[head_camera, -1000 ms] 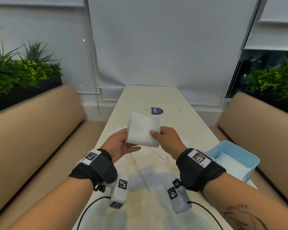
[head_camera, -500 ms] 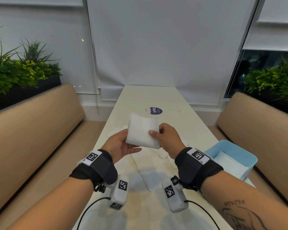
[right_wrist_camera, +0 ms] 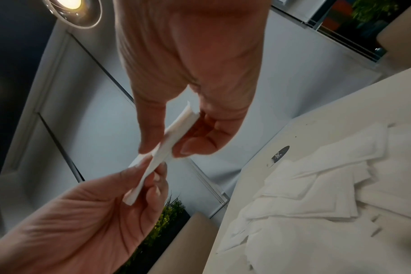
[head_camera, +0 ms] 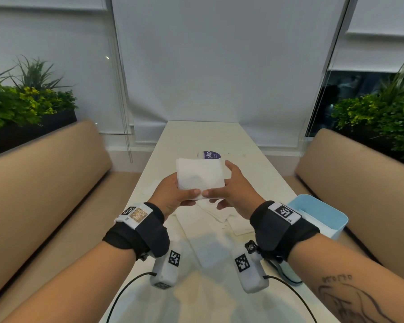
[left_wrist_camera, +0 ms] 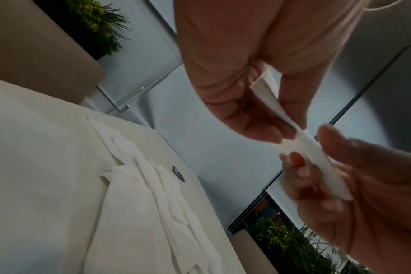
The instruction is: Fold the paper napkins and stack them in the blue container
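Folded napkin [head_camera: 200, 174] is up in the air over the middle of the tabletop [head_camera: 191, 136], both hands on it. Left hand [head_camera: 173, 194] grip: thumb on the near face at the bottom edge, fingers behind, pinching the napkin's left side. Right hand [head_camera: 234, 190] grip: thumb on the bottom edge, tip almost meeting the left thumb, fingers behind, index finger up along the right edge. Both grips narrow, holding the napkin. Wrist views show it edge-on: thin, layered, squeezed between thumbs and fingers. Napkin roughly square, broad face toward the head camera.

Under the hands a loose pile of unfolded napkins [head_camera: 222, 217] lies overlapping on the tabletop. Blue container [head_camera: 338, 228] sits at the right edge of the tabletop, just beside the right wrist, apart from the held napkin. A pale sheet [head_camera: 313, 217] lies inside, partly hidden. Purple round sticker [head_camera: 212, 155] on the tabletop, far side of the napkin, part covered by its top edge. Tan bench seats [head_camera: 44, 187] run along left and right.
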A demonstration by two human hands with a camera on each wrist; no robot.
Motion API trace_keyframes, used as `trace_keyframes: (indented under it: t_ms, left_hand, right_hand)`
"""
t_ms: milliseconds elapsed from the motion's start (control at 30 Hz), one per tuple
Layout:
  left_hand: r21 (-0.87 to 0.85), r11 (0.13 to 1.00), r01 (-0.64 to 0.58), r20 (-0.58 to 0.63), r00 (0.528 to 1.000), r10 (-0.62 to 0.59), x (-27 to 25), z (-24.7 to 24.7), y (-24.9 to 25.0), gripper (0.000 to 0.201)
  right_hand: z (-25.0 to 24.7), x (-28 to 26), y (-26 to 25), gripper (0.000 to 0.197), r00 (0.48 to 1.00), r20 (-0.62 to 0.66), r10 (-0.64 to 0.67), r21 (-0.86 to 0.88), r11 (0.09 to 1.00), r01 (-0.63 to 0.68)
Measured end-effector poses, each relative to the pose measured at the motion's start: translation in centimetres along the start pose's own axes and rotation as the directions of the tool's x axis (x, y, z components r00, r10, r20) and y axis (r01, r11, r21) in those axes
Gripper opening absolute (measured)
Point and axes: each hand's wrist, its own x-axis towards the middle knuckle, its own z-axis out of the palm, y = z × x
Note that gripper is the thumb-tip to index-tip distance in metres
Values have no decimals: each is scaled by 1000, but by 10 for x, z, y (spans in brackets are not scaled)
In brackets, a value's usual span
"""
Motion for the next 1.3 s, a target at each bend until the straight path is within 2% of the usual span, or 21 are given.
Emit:
trace_keyframes:
  t_ms: [100,300,467,600,667,733,800,967,1067,1167,1267,1300]
  left_hand:
    - [28,1000,-6,31,1000,5,-1,3,1,42]
    - [200,980,5,155,987,-37,-1,2,5,55]
    - [221,973,69,186,976,-111,2,5,11,51]
    - [240,970,51,253,961,-113,7,23,18,42]
    - [209,977,34,284,954,-94,11,38,24,32]
    - [167,986,0,275,960,-47,15,55,31,24]
    - [119,992,-38,227,974,10,22,72,36,23]
    - [85,991,-106,37,994,104,38,113,42,24]
    - [136,982,-132,61,990,125,45,139,38,29]
    - [284,949,-138,108,988,111,50,162,31,27]
    - [469,869,-159,157,983,95,56,187,22,26]
    - [527,831,-176,183,979,91,57,194,19,27]
  right_hand:
    - [-9,-3,-1,103,1000,7,13,-31,999,-13]
    - [-28,-9,-1,84,999,33,24,-42,999,-23]
    - [-48,-17,0,58,999,42,32,-22,999,-31]
    - [-64,-23,-4,16,999,-25,32,-32,999,-33]
    - [-76,-24,-8,5,997,-74,16,-61,998,-20]
    - [-91,-26,-12,15,993,-115,-2,-117,993,-11]
    - [-109,-30,-16,23,989,-145,-12,-176,984,-13]
    - [-158,-38,-17,13,979,-204,7,-381,921,-86]
    - [-186,-37,-7,22,962,-268,48,-487,855,-178]
    - [-204,-36,3,15,953,-286,94,-561,790,-246]
    - [-218,-34,17,7,934,-343,103,-612,729,-305]
    - [-221,-32,24,11,925,-370,88,-630,708,-320]
